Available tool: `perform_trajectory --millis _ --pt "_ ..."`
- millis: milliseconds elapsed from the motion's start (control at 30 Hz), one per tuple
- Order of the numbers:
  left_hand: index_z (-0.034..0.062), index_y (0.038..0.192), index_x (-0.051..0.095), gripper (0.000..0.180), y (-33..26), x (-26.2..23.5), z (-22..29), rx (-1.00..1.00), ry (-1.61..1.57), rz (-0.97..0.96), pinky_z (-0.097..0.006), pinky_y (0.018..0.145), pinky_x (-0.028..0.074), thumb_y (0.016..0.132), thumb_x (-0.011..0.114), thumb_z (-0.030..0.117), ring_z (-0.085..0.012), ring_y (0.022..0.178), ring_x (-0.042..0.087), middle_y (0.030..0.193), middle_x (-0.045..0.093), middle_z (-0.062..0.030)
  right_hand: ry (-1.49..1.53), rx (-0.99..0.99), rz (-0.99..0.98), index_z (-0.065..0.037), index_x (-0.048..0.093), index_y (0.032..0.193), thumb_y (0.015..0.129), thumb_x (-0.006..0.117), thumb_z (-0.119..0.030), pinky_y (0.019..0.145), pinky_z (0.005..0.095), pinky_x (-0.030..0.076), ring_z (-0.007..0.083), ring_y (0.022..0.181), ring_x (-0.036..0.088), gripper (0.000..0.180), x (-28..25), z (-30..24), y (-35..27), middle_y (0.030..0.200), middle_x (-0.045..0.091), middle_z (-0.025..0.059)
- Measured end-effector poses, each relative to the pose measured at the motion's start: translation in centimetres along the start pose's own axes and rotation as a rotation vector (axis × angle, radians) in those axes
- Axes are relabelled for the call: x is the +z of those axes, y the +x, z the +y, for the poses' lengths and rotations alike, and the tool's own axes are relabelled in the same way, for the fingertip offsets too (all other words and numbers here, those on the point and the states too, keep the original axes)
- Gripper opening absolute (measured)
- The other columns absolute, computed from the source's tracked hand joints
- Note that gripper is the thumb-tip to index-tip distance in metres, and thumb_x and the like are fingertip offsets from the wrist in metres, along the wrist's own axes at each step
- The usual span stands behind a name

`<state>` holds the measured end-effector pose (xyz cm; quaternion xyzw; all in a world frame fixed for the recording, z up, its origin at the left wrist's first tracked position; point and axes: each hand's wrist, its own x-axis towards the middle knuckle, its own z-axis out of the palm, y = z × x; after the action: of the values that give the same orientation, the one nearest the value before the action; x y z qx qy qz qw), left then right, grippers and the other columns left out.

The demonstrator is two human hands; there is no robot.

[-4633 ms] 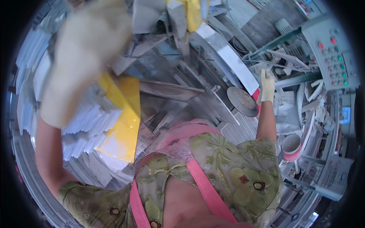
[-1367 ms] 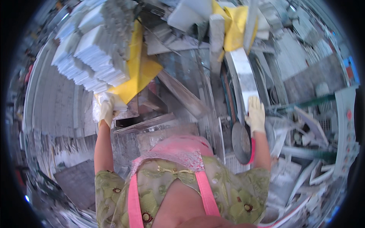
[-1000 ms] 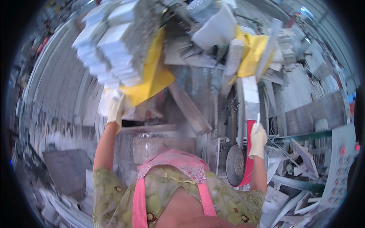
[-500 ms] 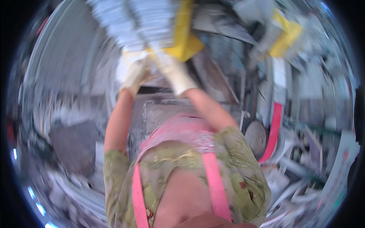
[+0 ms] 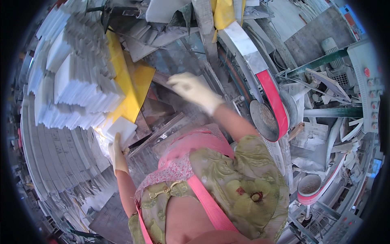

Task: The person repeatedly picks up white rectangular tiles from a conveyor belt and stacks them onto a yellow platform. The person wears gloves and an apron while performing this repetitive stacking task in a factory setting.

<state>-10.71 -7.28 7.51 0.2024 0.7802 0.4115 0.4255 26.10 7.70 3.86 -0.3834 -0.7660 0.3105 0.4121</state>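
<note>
My left hand point(image 5: 116, 153), in a pale glove, grips a small white square tile point(image 5: 122, 129) by its lower edge, at the near end of the tile stacks. The stacks of thin white tiles point(image 5: 81, 87) rise at the left. Bright yellow sheeting point(image 5: 137, 89) runs along their right side. My right hand point(image 5: 197, 91), also gloved, is raised over the middle of the work area, apart from the tiles. Its fingers are loosely bent and slightly blurred, with nothing visible in them.
On the right a curved belt, white and red point(image 5: 270, 91), passes a round wheel point(image 5: 263, 118). Farther right stands a grey control panel point(image 5: 367, 85) with red buttons. Grey slats point(image 5: 57, 154) line the left. Scraps and broken slabs point(image 5: 310, 136) lie below the panel.
The view has swung right, so the tile stacks now sit farther left. My hands, close together before, are now apart: the left holds a tile, the right has moved away rightward.
</note>
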Motion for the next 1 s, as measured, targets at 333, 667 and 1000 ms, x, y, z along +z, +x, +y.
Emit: perform_trajectory --millis 333,667,1000 --pt "-0.0021 0.113 0.061 0.053 0.4 3.9 2.3 0.037 0.225 0.286 -0.033 0.045 0.044 0.087 0.071 0.043 -0.0204 0.058 0.062 0.085 0.067 -0.0136 -1.27 0.421 -0.295 -0.002 0.033 0.157 0.085 0.073 -0.019 0.12 0.0481 0.034 0.0316 0.149 0.037 0.084 -23.5 8.8 -11.7 0.161 0.038 0.0176" --pt "-0.0039 0.113 0.06 0.063 -0.3 4.4 3.3 -0.041 0.472 0.329 -0.044 0.07 0.056 0.086 0.066 0.052 -0.0337 0.072 0.072 0.094 0.072 -0.026 -1.531 0.608 -0.242 -0.008 0.065 0.095 0.102 0.052 -0.041 0.072 0.0557 0.056 0.0413 0.079 0.072 0.036 -28.1 7.6 -6.3 0.088 0.072 0.0228" --pt "-0.0044 0.123 0.056 0.07 0.2 4.3 1.8 0.022 0.56 0.348 -0.049 0.083 0.054 0.087 0.067 0.055 -0.0444 0.094 0.071 0.101 0.071 -0.0302 0.247 0.656 0.169 0.008 0.049 0.137 0.105 0.057 -0.028 0.099 0.0393 0.052 0.0304 0.113 0.07 0.049 -6.3 -0.7 8.0 0.121 0.067 0.0186"
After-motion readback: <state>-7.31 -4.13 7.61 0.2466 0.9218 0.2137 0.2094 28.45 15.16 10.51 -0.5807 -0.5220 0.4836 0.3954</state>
